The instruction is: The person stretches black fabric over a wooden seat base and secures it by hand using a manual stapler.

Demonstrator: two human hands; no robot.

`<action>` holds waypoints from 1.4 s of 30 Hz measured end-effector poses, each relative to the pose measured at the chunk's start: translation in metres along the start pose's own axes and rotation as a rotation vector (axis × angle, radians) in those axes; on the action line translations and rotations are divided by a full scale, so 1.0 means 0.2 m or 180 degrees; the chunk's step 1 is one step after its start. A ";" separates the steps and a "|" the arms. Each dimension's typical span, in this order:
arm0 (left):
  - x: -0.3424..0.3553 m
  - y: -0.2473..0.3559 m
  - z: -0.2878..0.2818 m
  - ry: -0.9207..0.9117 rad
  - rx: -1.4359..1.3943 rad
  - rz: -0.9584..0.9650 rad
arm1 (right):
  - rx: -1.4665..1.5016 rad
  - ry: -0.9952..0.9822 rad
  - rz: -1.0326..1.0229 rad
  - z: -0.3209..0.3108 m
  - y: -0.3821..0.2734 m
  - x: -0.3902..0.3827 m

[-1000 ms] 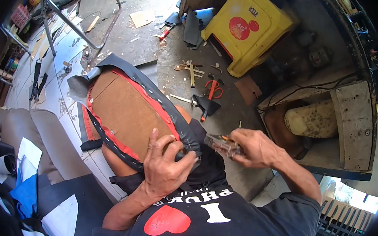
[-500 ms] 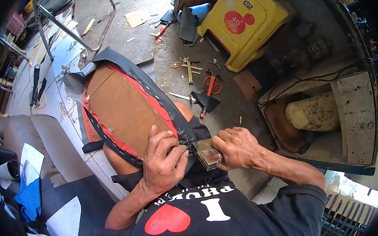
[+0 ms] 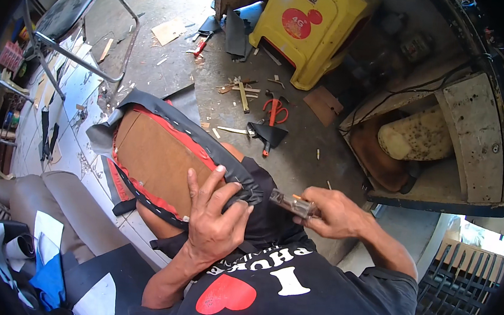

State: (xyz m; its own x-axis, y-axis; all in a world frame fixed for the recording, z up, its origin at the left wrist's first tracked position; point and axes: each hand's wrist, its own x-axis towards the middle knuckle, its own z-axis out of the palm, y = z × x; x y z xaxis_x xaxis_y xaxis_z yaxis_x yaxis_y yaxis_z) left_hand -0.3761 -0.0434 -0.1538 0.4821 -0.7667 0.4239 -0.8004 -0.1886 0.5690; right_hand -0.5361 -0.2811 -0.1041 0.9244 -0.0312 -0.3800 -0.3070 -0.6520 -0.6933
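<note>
A brown board panel [image 3: 154, 159] lies on my lap, bordered by red lining and dark wrapped upholstery material [image 3: 236, 171] with staples along it. My left hand [image 3: 211, 219] presses on its lower right corner, fingers bent over the folded material. My right hand [image 3: 336, 214] grips a metal staple gun [image 3: 290, 203], whose front end is just beside that corner. A loose grey flap [image 3: 99, 138] sticks out at the panel's upper left.
A yellow plastic stool [image 3: 317, 44], scissors [image 3: 276, 111] and wood scraps [image 3: 242, 94] are on the floor ahead. A metal chair [image 3: 68, 13] stands upper left, an open wooden box [image 3: 466, 139] at right, and a grey padded seat [image 3: 58, 213] with fabric pieces at left.
My right hand moved the staple gun in against the corner, then turned it and drew it slightly back. My left fingers shifted a little on the panel. The view has tilted slightly.
</note>
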 end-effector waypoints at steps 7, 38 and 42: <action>0.05 0.00 0.03 0.0116 -0.0238 -0.0223 | -0.0164 0.0652 -0.0498 0.15 0.01 0.02; 0.05 0.03 -0.03 -0.0008 -0.0201 -0.0494 | 0.0115 0.0526 -0.0120 0.24 -0.10 0.01; 0.04 0.04 -0.01 0.0000 -0.0043 -0.0417 | -0.0171 0.0905 -0.0163 0.29 -0.13 0.03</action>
State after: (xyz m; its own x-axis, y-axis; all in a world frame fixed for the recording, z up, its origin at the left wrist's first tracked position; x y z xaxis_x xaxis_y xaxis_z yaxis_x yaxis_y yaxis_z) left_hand -0.3777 -0.0501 -0.1442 0.5821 -0.7361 0.3453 -0.7257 -0.2788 0.6290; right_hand -0.5352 -0.2202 -0.1251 0.9671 -0.2034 -0.1531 -0.2528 -0.6972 -0.6708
